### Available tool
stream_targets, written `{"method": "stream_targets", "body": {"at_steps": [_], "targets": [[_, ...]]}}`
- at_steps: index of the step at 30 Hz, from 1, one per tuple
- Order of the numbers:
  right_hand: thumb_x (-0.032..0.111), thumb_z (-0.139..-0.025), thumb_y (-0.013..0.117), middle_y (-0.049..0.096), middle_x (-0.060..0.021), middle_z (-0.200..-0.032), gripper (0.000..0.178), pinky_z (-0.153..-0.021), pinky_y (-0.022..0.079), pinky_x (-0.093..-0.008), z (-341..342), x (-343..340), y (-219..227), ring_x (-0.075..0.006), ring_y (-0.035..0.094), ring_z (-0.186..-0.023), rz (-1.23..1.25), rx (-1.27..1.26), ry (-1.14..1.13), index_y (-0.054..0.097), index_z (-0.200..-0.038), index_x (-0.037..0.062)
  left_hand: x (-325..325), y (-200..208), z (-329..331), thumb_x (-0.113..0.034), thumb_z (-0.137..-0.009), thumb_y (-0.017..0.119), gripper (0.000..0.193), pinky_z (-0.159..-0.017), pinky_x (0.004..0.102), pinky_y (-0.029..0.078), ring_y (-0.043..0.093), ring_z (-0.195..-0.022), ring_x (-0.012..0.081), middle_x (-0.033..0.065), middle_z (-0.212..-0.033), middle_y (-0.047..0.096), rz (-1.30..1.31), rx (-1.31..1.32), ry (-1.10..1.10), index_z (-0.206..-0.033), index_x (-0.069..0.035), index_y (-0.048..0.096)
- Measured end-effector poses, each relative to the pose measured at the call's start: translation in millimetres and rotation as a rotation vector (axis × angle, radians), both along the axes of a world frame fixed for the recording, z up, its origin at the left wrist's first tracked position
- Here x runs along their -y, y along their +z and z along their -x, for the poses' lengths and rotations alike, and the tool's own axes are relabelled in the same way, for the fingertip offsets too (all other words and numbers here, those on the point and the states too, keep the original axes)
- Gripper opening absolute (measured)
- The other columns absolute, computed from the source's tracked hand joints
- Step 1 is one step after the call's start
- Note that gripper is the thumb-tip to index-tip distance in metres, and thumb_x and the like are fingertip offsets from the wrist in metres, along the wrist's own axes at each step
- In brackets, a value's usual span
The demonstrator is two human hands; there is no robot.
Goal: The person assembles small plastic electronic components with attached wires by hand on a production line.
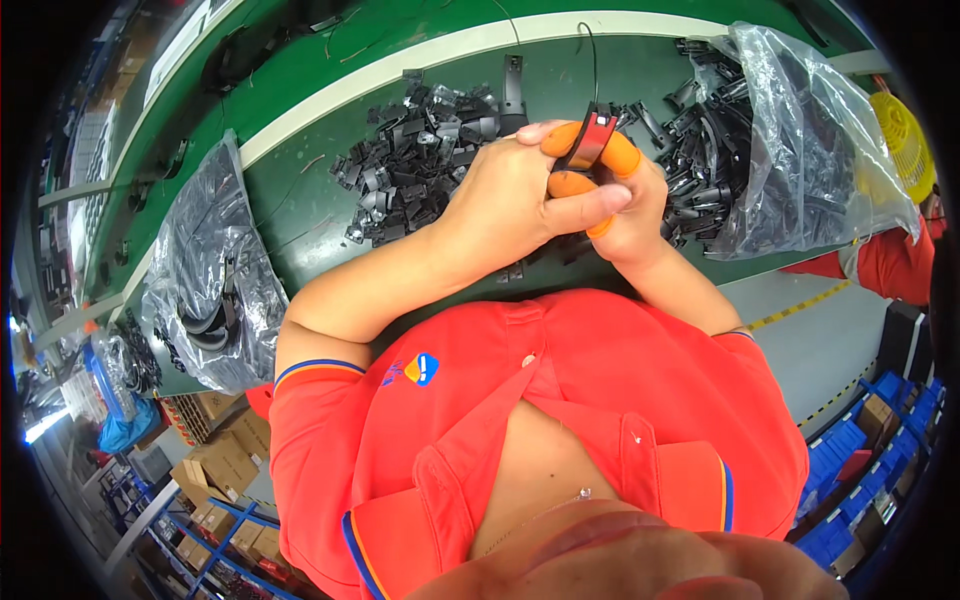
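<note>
Above the table, in front of my chest, my two hands meet around a small black part with a red face (594, 138). My left hand (505, 185) grips it from one side, its thumb reaching across toward the other hand. From the opposite side my right hand (640, 195) closes on the same part. Orange finger covers sit on several fingertips. The fingers hide much of the part. Just beyond my left hand lies a heap of small black plastic pieces (425, 145). A longer black piece (513, 85) stands out at the heap's far edge.
More black pieces (705, 160) spill beside a clear plastic bag (800, 150) on the right. Another filled bag (215, 270) lies on the left. A thin dark wire (595, 55) rises behind my hands. At far right are a yellow basket (903, 145) and another person's red sleeve (890, 265).
</note>
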State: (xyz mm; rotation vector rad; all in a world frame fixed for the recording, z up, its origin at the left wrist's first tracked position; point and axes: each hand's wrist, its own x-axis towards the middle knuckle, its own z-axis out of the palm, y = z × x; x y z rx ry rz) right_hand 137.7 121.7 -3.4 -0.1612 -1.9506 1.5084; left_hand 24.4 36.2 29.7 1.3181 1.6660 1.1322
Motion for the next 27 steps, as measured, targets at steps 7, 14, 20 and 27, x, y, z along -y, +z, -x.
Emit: {"method": "stream_targets", "body": {"at_steps": [7,14,20,27], "targets": [[0.006,-0.076,0.067,0.056,-0.0131,-0.114,0.038,-0.098,0.036,-0.0388,-1.0,-34.0,11.9,-0.0234,0.053,-0.106,-0.428,-0.182,0.081,0.053,-0.109,-0.0052,-9.4,10.4,28.8,-0.023,-0.072,0.069,0.051,-0.097,0.0414,0.032,0.044,-0.110,0.0350,0.0167,-0.111,0.053,-0.336,-0.335,-0.369,-0.114,-0.002,0.049],[0.011,-0.083,0.059,0.044,-0.0119,-0.129,0.052,-0.096,0.034,-0.0317,-10.3,-54.3,8.6,-0.0211,0.046,-0.113,0.425,-0.024,-0.355,0.038,-0.130,-0.0007,-100.1,-16.6,71.7,-0.009,-0.077,0.057,0.025,-0.094,0.0412,0.034,0.055,-0.091,0.0251,0.0082,-0.088,0.059,-0.627,-0.903,-0.277,-0.102,-0.008,0.055],[0.009,-0.084,0.058,0.042,-0.0114,-0.129,0.055,-0.089,0.038,-0.0267,-20.6,-53.2,-1.5,-0.0170,0.048,-0.107,0.352,-0.043,-0.390,0.033,-0.132,0.0018,-234.9,-57.0,117.9,-0.022,-0.079,0.059,0.035,-0.098,0.0389,0.034,0.049,-0.110,0.0284,0.0128,-0.115,0.054,-0.733,-1.150,0.003,-0.112,-0.009,0.056],[0.008,-0.086,0.056,0.051,-0.0105,-0.120,0.044,-0.086,0.042,-0.0258,-15.1,-77.8,3.0,-0.0139,0.055,-0.097,0.188,0.160,-0.332,0.042,-0.127,0.0008,-239.7,-93.5,248.4,-0.025,-0.077,0.058,0.045,-0.096,0.0388,0.037,0.046,-0.112,0.0323,0.0175,-0.120,0.050,-0.260,-1.257,0.345,-0.118,-0.007,0.052]]}}
